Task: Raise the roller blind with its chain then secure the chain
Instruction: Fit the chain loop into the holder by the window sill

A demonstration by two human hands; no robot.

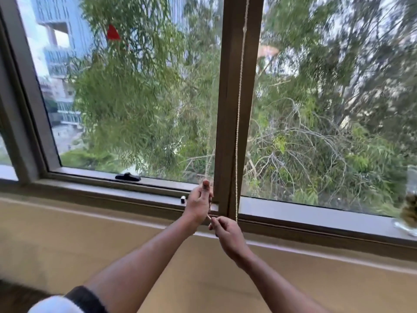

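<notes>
At the foot of the window post (228, 132), the left hand (199, 203) and right hand (226, 231) both pinch the chain (237, 154), fingers closed.

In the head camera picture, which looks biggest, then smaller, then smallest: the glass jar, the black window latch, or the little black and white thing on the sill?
1. Glass jar, partly cut off
2. Black window latch
3. Little black and white thing

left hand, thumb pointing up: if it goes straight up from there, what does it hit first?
Probably nothing solid. The left hand sits just left of the window post, gripping the chain strand. Straight up, only that strand and glass behind show, though depth is unclear.
</notes>
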